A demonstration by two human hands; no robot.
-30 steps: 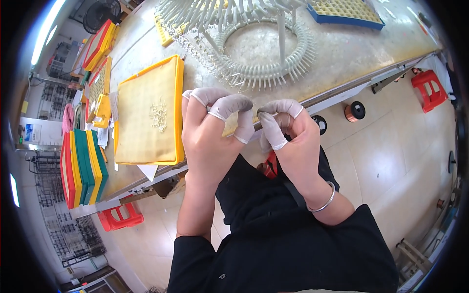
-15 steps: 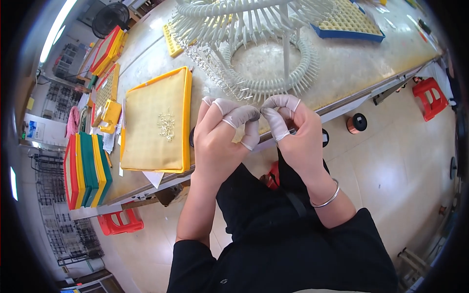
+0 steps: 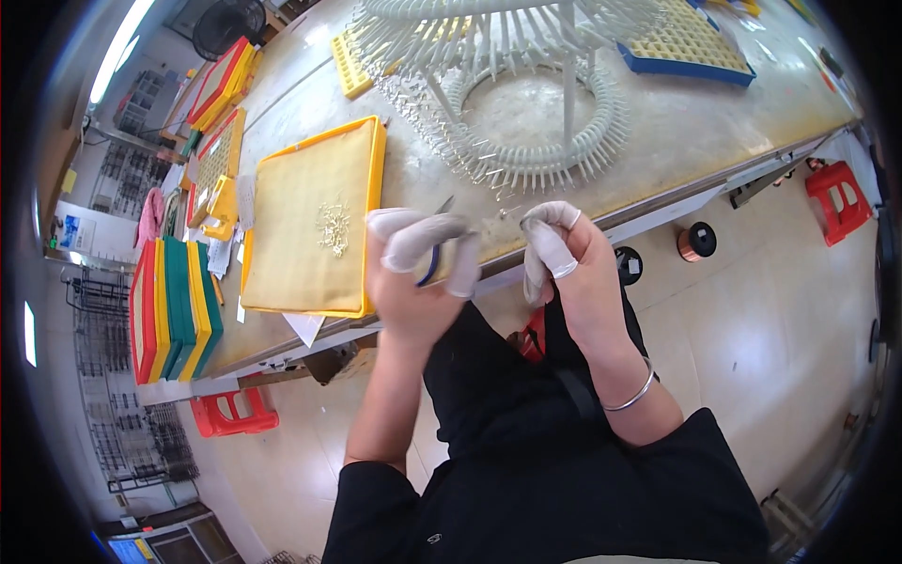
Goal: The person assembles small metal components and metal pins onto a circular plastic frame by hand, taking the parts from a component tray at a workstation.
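Note:
My left hand [image 3: 418, 268], with white covers on its fingers, is over the table's front edge, fingers bent and smeared by motion. I cannot see whether it holds anything. Behind it, mostly hidden, is a cutting tool with a blue handle [image 3: 430, 267] and a pointed metal tip; it seems to lie on the table. My right hand [image 3: 568, 258], with similar covers, is closed in a pinch of thumb and forefinger. A tiny shiny piece shows beside those fingertips, too small to name. Left of my hands, a yellow-rimmed tray [image 3: 376, 179] carries a pile of small pale pieces [image 3: 334, 228].
A white ring-shaped rack [image 3: 592, 136] with many prongs stands ahead of my hands. A blue-edged tray [image 3: 691, 68] is at the far right, stacked coloured trays [image 3: 177, 310] at the left. A copper wire spool [image 3: 696, 242] and red stools [image 3: 839, 202] are on the floor.
My hands have come apart: fingertips that met at the middle now have a gap, the left hand drawn leftward. The blue-handled tool's tip has come into sight. The whole view has shifted slightly.

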